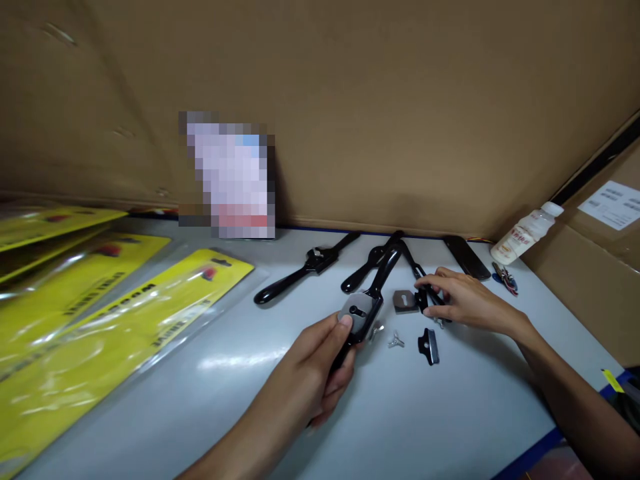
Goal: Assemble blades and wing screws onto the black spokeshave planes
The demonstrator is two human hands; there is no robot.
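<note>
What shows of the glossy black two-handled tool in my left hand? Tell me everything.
The glossy black, metal-looking two-handled tool is held in your left hand, its far handle slanting away and to the right. The near handle is mostly covered by that hand. A flat grey metal plate lies over its middle, a dark slot showing in it; your thumb appears to press the plate's near edge. Whether the tool touches the pale grey tabletop cannot be told.

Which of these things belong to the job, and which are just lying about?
Likely part of the job:
spokeshave in the left hand
other spokeshaves
loose blade
loose black cap
wing screws
yellow packages

Probably just lying about:
white-capped bottle
black phone-like slab
apparent keys
</note>
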